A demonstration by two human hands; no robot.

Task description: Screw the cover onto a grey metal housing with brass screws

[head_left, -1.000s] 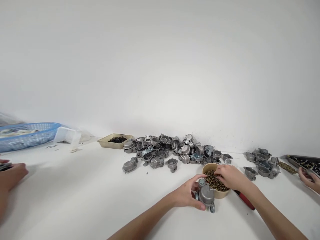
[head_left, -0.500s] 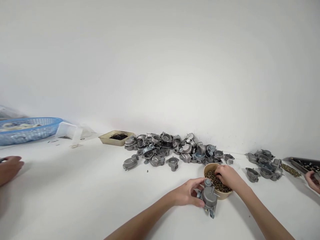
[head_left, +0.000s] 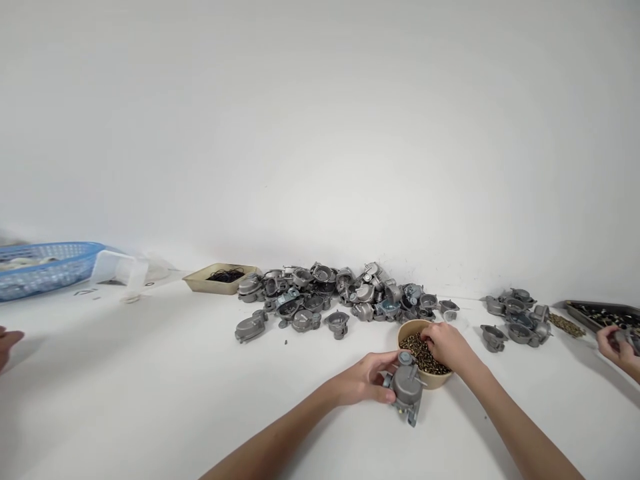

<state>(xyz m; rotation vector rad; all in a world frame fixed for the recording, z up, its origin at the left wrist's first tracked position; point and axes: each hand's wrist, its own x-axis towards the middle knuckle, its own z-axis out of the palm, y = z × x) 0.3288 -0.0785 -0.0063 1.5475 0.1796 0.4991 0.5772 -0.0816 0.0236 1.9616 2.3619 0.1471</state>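
Gripping the grey housing point(head_left: 407, 385) beside the tub point(head_left: 437, 382), your left hand point(head_left: 367, 380) is probably holding it close for easy reach while your right hand point(head_left: 447, 343) is resting inside, fingertips buried, can't tell if pinching.

A blue basket point(head_left: 55, 274) stands on the left, a clear plastic tub point(head_left: 135, 273) just right of it; a shallow tan tray point(head_left: 210, 286) holds thin black loops point(head_left: 225, 275). A dark tray point(head_left: 581, 318) lies far right.

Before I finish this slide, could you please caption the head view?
Left hand holding a grey metal part, right hand in a tub of small brassy pieces.
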